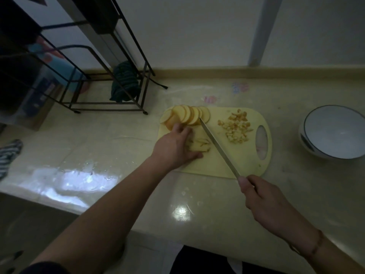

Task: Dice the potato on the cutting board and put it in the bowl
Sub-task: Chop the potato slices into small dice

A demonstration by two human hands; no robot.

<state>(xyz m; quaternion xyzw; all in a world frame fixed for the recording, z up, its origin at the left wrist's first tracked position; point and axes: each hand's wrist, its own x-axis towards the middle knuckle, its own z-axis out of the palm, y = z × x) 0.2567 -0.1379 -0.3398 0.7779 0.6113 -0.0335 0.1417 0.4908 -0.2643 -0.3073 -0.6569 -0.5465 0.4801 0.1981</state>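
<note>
One heap of diced potato (235, 128) lies by the cutting board's (245, 161) handle end; your left hand (175, 147) presses strips (199, 145), right hand (264, 202) clamps the knife (218, 147), slices (187, 115) and empty bowl (333, 133) await.

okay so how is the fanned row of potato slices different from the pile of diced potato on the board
The slices are broad round discs; the dice are small chunks. The slices overlap in a fanned row at the far left of the cutting board; the dice lie in a loose heap nearer its handle hole. The left hand is next to the slices; nothing touches the dice. Both are pale yellow and on the board, none yet in the bowl.
</note>
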